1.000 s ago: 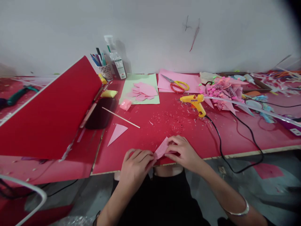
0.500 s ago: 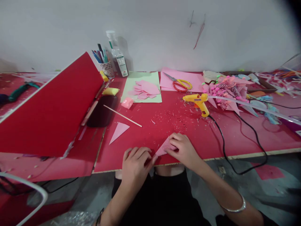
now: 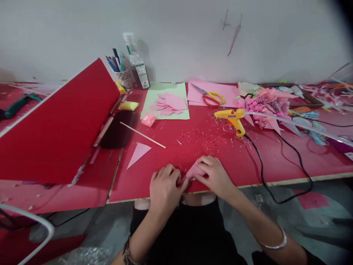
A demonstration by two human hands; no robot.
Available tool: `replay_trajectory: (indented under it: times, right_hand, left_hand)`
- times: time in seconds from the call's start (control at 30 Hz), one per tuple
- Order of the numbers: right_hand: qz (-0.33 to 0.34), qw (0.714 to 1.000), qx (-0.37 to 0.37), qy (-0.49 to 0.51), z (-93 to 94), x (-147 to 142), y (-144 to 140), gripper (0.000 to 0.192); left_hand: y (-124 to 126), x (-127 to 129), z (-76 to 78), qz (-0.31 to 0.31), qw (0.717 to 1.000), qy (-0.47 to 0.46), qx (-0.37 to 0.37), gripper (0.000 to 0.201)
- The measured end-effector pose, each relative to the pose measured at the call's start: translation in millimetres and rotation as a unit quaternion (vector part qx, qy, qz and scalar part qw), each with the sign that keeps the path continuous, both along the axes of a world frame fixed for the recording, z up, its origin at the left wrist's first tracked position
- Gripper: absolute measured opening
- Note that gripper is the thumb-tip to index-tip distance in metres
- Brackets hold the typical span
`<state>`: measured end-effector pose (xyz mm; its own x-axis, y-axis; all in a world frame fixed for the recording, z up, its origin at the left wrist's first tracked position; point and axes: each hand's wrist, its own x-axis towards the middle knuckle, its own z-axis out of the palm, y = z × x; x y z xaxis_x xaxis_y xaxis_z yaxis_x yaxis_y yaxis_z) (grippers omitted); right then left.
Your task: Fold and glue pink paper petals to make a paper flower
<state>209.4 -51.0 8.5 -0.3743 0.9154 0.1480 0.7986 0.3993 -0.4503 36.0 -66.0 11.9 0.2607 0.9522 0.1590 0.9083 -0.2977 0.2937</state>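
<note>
A small piece of pink paper (image 3: pixel 194 169) lies at the table's front edge between my two hands. My right hand (image 3: pixel 211 171) has its fingers closed on the paper's right side. My left hand (image 3: pixel 168 186) grips the paper's left end, thumb and fingertips drawn together; part of the paper is hidden under the fingers. To the left of my left hand, a flat pink paper triangle (image 3: pixel 139 154) rests on the red table (image 3: pixel 138 187). Just beyond it lies a thin pale stick (image 3: pixel 143 135).
A yellow glue gun (image 3: pixel 231 118) with a black cord lies right of centre. Behind are scissors (image 3: pixel 211 97), pink sheets (image 3: pixel 194 97), cut pink pieces (image 3: pixel 169 104) on a green sheet (image 3: pixel 150 96), and a bottle (image 3: pixel 140 73). A red board (image 3: pixel 63 132) leans at left.
My left hand has moved right, closer to my right hand, and covers more of the pink paper's left end. My right hand keeps nearly the same place.
</note>
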Motion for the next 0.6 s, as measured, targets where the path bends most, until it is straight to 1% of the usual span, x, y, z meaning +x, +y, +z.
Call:
replay_trajectory:
  times: [0.23, 0.33, 0.43, 0.6]
  right_hand:
    - [-0.01, 1.0, -0.005, 0.005, 0.5, 1, 0, 0.021]
    - [-0.013, 1.0, -0.01, 0.004, 1.0, 1, 0, 0.021]
    - [-0.014, 1.0, -0.009, 0.0, 1.1, 2, 0, 0.022]
    - [-0.026, 0.999, 0.001, -0.028, 3.5, -1, -3, 0.017]
  left_hand:
    - [-2, -5, 1.0, -0.007, 0.999, -0.038, -0.026, 0.014]
    - [-6, -11, 3.0, -0.013, 0.997, -0.056, -0.053, 0.011]
    - [-9, -16, 4.3, -0.017, 0.995, -0.058, -0.074, 0.011]
    - [-8, -20, 4.3, -0.043, 0.996, -0.037, -0.071, 0.02]
